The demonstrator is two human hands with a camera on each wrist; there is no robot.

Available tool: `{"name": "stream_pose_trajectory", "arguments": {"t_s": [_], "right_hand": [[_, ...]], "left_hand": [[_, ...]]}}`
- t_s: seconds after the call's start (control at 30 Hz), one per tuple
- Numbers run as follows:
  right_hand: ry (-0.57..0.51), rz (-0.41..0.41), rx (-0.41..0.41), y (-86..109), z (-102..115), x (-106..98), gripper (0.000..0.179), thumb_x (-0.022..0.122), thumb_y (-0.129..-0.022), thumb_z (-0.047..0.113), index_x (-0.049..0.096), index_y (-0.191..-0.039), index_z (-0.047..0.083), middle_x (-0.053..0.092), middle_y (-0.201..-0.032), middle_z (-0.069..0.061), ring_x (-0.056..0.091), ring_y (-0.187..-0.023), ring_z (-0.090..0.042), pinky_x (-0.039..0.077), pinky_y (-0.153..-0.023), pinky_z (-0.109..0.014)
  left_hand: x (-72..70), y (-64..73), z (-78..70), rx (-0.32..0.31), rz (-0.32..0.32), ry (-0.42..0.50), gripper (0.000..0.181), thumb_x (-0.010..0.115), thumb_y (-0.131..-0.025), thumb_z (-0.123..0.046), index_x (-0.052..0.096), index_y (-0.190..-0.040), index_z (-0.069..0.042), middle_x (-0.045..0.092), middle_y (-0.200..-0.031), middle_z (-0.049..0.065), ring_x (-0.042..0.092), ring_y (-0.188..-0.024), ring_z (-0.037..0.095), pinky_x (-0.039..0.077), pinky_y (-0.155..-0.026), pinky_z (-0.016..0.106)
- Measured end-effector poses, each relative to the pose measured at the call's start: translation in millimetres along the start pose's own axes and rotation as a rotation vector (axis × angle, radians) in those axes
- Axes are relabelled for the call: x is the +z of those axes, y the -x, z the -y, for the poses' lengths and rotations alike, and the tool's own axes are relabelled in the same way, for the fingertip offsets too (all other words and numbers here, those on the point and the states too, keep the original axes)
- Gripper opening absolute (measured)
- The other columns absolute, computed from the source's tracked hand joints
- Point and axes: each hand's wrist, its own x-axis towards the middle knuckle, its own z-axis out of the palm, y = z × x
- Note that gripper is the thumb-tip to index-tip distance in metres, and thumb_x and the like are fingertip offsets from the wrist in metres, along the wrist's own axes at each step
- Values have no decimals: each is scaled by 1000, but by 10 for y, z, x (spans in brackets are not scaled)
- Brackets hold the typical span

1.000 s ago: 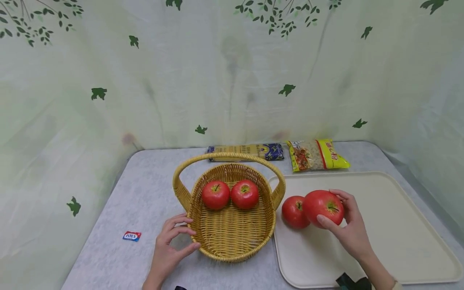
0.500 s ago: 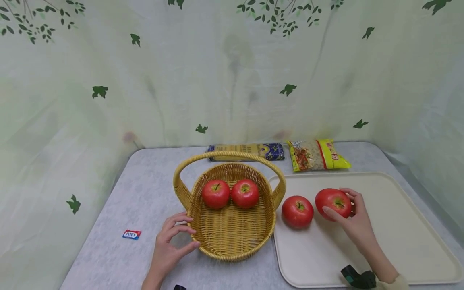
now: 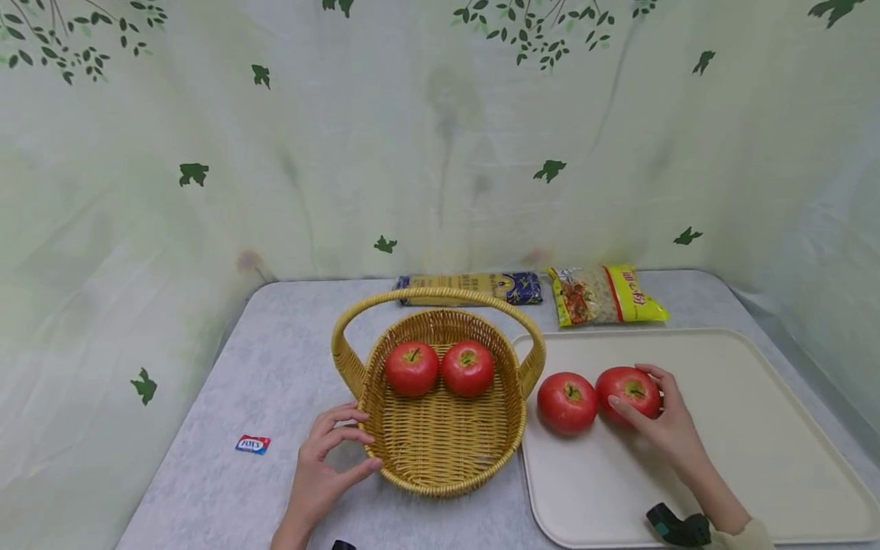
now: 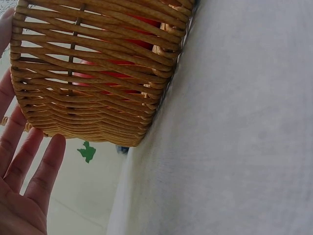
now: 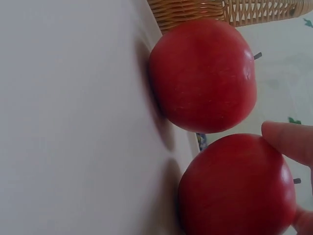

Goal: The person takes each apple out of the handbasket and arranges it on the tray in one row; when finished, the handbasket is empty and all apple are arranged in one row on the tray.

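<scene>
My right hand (image 3: 668,428) holds a red apple (image 3: 627,388) between thumb and fingers, on or just above the cream tray (image 3: 742,458). Close to its left, a second red apple (image 3: 567,403) sits on the tray. Two more apples, a left one (image 3: 412,369) and a right one (image 3: 467,369), lie side by side toward the back of the wicker basket (image 3: 447,451). At the basket's left side, my left hand (image 3: 318,473) rests thumb and fingertips against the rim. In the left wrist view its fingers (image 4: 46,169) look fairly straight along the woven wall.
The basket's tall handle (image 3: 440,292) arches over its far part. Behind stand a blue-ended noodle packet (image 3: 474,286) and a yellow food bag (image 3: 608,296). A small red and blue wrapper (image 3: 253,444) lies on the grey table (image 3: 206,496) at left.
My right hand has moved the apple to the right of the other tray apple, then lowered it toward the tray. The left hand and the basket have stayed in place.
</scene>
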Motion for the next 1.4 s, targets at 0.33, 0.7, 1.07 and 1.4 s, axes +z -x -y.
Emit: {"name": "stream_pose_trajectory", "arguments": {"t_s": [0.33,0.7,1.07,1.4], "right_hand": [[20,3,-88,-41,-19,36,75,68,-88,34,26,-145,8,35,-135,-23,37,-116,-41,50,-80,-53],[27,82,-46,-56,22,-7,77,64,-90,39,22,-147,8,32,-137,-25,34,-121,-44,46,-86,-60],[39,59,-23,-1,-6,-3,79,64,-90,39,20,-148,7,31,-137,-26,33,-120,-45,46,-85,-60],[35,-245,-169,48,63,28,61,71,-86,22,43,-139,6,41,-134,-18,37,-118,-32,39,-86,-45]], "left_hand": [[-1,81,223,19,-9,-3,45,85,-52,12,68,-87,-10,60,-105,19,46,-117,32,35,-100,25],[-2,125,274,-15,2,-8,42,87,-55,7,68,-88,-12,60,-107,16,46,-118,30,36,-99,23],[11,0,19,-10,14,11,40,83,-54,14,67,-85,-6,59,-104,20,46,-115,36,36,-98,23],[-1,18,44,-15,6,7,41,83,-54,15,67,-85,-5,59,-104,21,46,-115,37,37,-97,23]]}}
